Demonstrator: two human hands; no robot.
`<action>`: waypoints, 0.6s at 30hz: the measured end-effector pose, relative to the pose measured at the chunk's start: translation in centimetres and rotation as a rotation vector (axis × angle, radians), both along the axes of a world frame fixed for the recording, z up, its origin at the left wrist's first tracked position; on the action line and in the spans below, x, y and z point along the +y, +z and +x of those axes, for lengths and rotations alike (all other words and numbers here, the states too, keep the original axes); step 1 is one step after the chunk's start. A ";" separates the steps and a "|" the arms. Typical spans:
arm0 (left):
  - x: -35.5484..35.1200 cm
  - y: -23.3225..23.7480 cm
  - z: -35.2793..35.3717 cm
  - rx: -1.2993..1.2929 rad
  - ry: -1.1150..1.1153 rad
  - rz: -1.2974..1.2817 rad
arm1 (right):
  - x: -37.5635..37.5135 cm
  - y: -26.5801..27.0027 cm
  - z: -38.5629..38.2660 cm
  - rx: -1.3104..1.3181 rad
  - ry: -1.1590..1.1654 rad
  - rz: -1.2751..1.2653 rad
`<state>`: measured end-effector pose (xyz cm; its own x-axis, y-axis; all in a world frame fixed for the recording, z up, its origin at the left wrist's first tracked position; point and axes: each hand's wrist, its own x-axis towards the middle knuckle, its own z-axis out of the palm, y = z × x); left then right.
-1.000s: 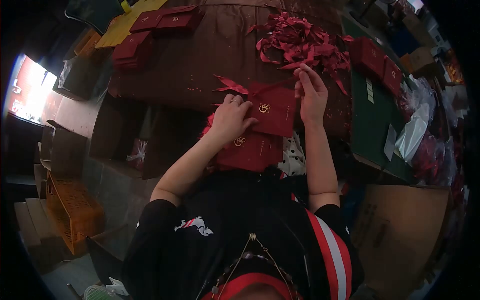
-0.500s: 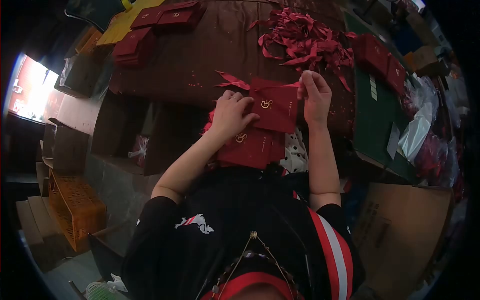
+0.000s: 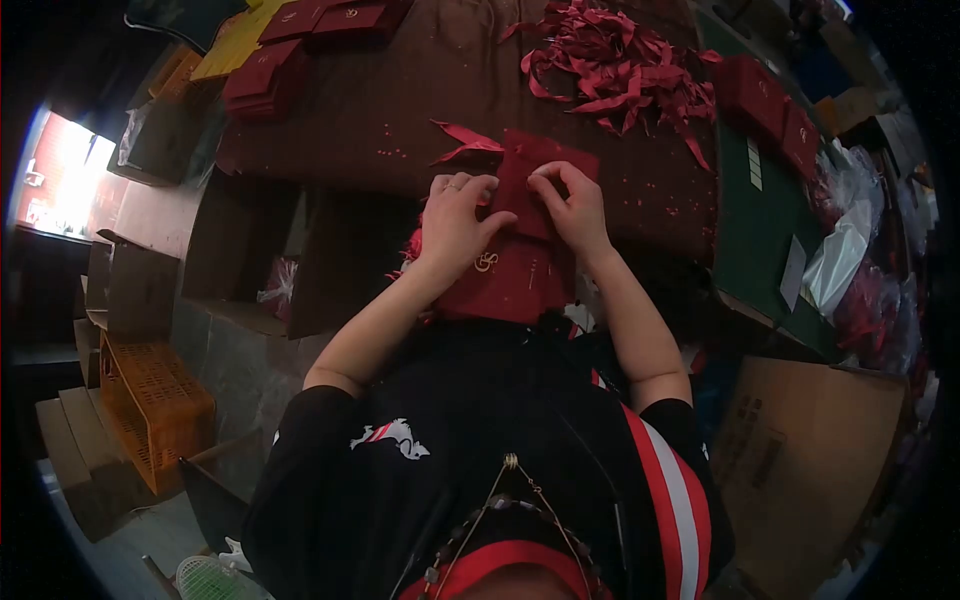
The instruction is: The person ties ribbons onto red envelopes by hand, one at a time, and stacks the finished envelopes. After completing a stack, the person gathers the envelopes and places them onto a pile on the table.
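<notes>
Right hand [image 3: 578,212]: has moved inward over pouch [image 3: 552,150]; narrow, hold unclear | Left hand [image 3: 455,228]: at left edge; thumb apart, hold unclear | Pouch: beside ribbon [image 3: 468,146]; both hands seem placed to work its middle

Lower card [image 3: 510,290] small txt unreadable; green mesh [image 3: 205,579] btm cut off.

A passage of bare cloth is running between the flat red card stacks [image 3: 262,85] at the far left corner of the brown cloth-covered table [image 3: 430,70] and the tangled red ribbon pile [image 3: 625,70] toward the far right. The left hand [image 3: 460,215] and right hand [image 3: 575,205] are obstructing the near edge's middle. Room is continuing rightward, with thick red card stacks [image 3: 750,98] standing beyond the right edge.
</notes>
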<state>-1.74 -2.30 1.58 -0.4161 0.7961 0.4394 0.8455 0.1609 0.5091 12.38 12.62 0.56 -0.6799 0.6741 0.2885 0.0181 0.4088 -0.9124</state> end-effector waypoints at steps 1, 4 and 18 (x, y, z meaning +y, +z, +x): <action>0.1 -0.1 0.0 0.033 0.007 0.060 | 0.0 -0.3 0.0 -0.005 -0.029 0.182; 0.3 0.6 -0.2 -0.245 -0.020 -0.081 | -0.6 0.4 -0.1 -0.041 -0.042 0.423; 0.8 -0.3 -0.7 -0.391 -0.039 -0.023 | -2.2 1.6 0.0 -0.229 0.003 0.761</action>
<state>-2.39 -1.51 1.24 -0.5180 0.8223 0.2358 0.5942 0.1477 0.7906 12.38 10.44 2.16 -0.7798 0.3457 0.5218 0.1694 0.9191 -0.3557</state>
